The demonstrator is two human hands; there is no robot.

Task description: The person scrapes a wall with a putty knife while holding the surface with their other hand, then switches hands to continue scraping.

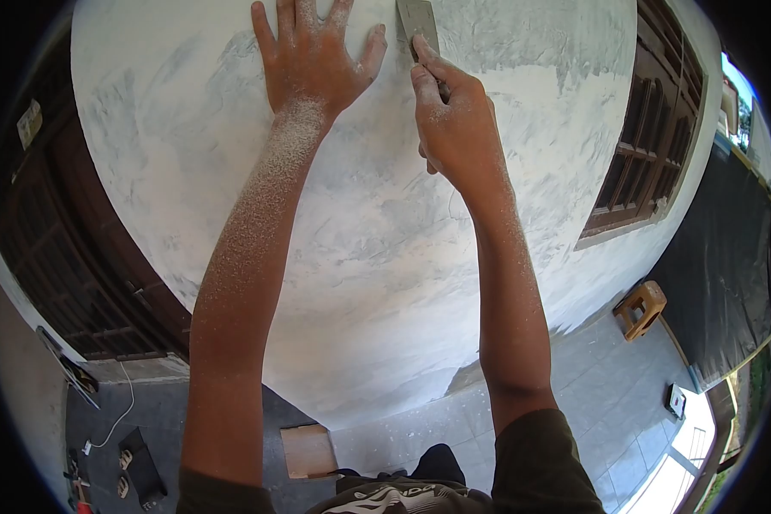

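A wall (360, 257) with patchy white and grey plaster fills the middle of the head view. My left hand (313, 64) lies flat against it near the top, fingers spread, with white dust over the hand and forearm. To its right, my right hand (458, 116) is wrapped round the handle of a putty knife (419, 21). The metal blade points up against the wall, and its far end is cut off by the top of the view. Most of the handle is hidden in my fist.
Brown-framed windows stand at right (651, 128), and a dark wooden door (94, 223) at left. On the tiled floor are a tan plastic stool (640, 309), a cardboard piece (309, 451), sandals (124, 460) and a white cable (122, 421). A dark sheet (711, 265) hangs at far right.
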